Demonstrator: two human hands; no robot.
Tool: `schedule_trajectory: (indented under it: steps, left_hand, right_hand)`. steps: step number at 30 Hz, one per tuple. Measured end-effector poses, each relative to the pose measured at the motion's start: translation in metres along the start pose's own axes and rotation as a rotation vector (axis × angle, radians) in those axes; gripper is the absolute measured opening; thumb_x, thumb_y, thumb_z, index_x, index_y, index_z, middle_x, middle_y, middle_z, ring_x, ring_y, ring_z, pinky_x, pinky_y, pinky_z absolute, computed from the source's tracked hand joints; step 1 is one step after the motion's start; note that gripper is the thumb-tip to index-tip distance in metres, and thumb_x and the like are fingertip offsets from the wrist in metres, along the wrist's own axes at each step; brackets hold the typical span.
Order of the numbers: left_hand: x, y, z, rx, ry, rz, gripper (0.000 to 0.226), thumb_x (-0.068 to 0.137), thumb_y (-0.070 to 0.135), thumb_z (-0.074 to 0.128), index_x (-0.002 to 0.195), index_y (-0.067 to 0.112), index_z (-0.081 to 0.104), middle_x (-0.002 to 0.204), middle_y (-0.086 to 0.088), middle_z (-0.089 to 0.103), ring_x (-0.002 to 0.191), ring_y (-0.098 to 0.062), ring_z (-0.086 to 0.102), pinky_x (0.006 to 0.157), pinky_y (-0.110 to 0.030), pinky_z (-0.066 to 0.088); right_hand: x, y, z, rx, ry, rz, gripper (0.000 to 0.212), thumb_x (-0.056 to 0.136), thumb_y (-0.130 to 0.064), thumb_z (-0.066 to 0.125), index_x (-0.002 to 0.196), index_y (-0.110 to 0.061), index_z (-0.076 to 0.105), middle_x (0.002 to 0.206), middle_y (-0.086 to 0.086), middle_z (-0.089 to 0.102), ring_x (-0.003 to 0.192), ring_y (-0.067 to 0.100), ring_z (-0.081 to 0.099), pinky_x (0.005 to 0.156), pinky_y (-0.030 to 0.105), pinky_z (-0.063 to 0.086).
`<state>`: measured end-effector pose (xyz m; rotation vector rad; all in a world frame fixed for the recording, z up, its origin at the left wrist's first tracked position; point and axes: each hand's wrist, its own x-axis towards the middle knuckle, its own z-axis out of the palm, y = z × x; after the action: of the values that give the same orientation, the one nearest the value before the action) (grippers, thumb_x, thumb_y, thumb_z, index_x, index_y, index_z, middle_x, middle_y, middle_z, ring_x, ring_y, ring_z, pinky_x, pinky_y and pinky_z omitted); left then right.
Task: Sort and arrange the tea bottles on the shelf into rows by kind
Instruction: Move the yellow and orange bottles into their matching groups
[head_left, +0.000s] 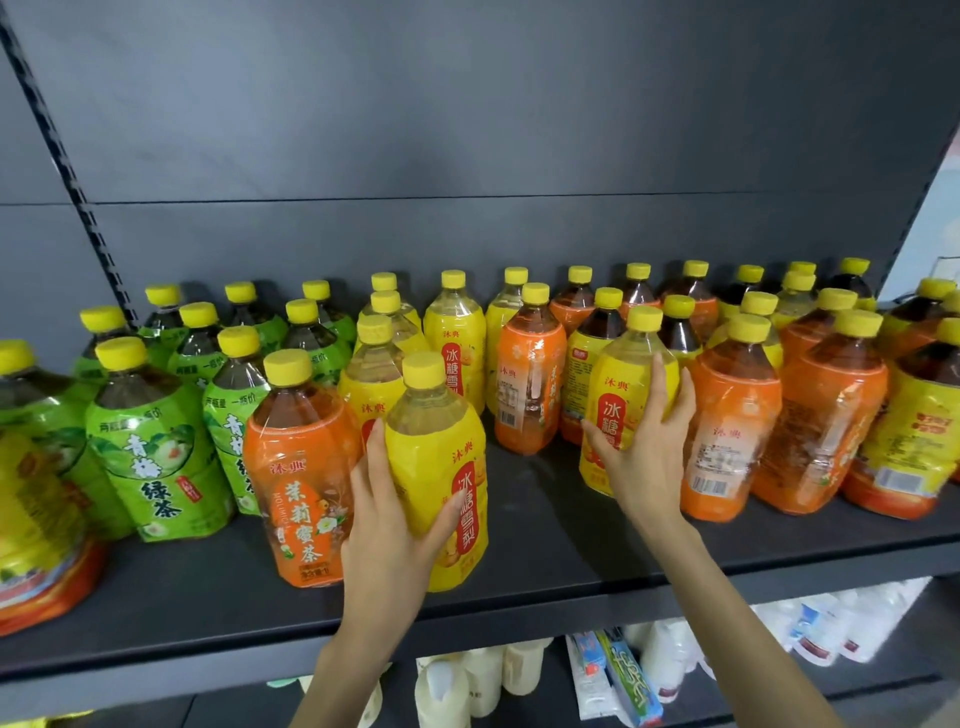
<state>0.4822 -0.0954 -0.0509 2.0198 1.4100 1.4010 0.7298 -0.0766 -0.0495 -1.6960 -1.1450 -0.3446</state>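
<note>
**A:** Where are the hands?

**B:** Both are up at the shelf (545, 525). The left hand (387, 525) grips the front yellow bottle (441, 467), which is upright near the shelf's front edge. Its fingers (375, 447) curl round the bottle's left side and the thumb lies across the label.

**A:** Anything against that bottle?

**B:** An orange bottle (298, 467) is just to its left, and the left fingers sit in the gap between the two.

**A:** And the other hand?

**B:** The right hand (644, 457) holds the right yellow bottle (621, 395), further back. The fingers are wrapped round its right side and the thumb is on the left, low on the label. I cannot tell whether either bottle is lifted off the shelf.

**A:** How do the rest lie?

**B:** Green bottles (156, 452) are clustered at the left in rows. Orange ones (735, 415) stand just right of the right hand. Yellow and orange are mixed along the back, and all have yellow caps. White bottles (667, 660) stand on the shelf below.
</note>
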Motion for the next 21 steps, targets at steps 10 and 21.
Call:
schedule_trajectory:
  steps: [10, 21]
  left_hand:
    - [0.000, 0.001, 0.001, 0.005, 0.004, -0.007, 0.085, 0.068, 0.071, 0.043, 0.131, 0.059, -0.013, 0.151, -0.001, 0.022, 0.133, -0.025, 0.037, 0.089, -0.047, 0.050]
    - [-0.001, 0.002, 0.002, -0.014, -0.001, -0.019, 0.086, 0.066, 0.073, 0.043, 0.130, 0.060, -0.013, 0.151, 0.000, 0.021, 0.135, -0.023, 0.034, 0.094, -0.048, 0.049]
  right_hand:
    - [0.003, 0.003, 0.012, 0.019, -0.006, -0.071, 0.102, 0.068, -0.023, 0.085, 0.143, -0.033, 0.017, 0.146, 0.018, 0.026, 0.120, 0.039, 0.041, 0.089, 0.048, 0.045]
    - [-0.006, -0.016, 0.031, 0.289, -0.225, -0.207, 0.095, 0.076, -0.029, 0.077, 0.144, -0.043, 0.013, 0.150, 0.000, 0.017, 0.140, 0.018, 0.019, 0.107, 0.048, 0.037]
